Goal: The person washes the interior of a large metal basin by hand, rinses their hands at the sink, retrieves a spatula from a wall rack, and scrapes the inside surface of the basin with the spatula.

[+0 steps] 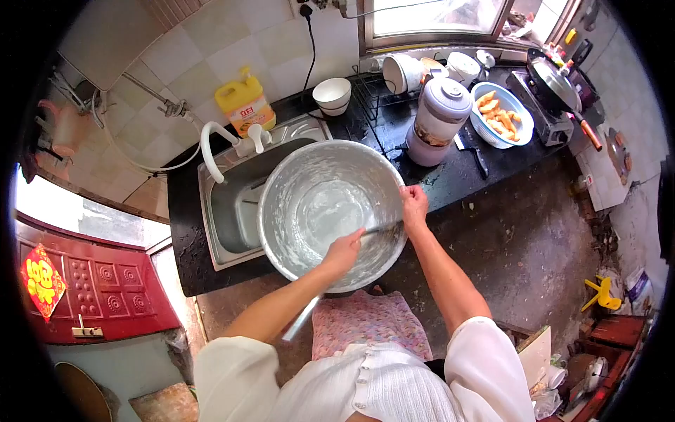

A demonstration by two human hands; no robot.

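Note:
A large metal basin [330,204], tilted toward me, overlaps the sink's right side. Whitish, dough-like residue streaks its inner wall and bottom. My right hand [415,205] has its fingers closed over the basin's right rim. Inside the basin, my left hand [344,253] is wrapped around a tool with a thin, dark grey, blade-like part [382,228]. That part reaches along the right inner wall toward my right hand; the grip is hidden in my fist. A pale, narrow strip [301,320] shows below my left forearm, outside the basin rim.
The steel sink [223,259] has a white faucet [211,151]. Along the black counter stand a yellow jug [245,102], a white bowl [332,96], a lidded blender-like appliance [439,119], a knife [481,162] and a basket [500,116] of golden pieces. A pan [555,84] rests on the stove.

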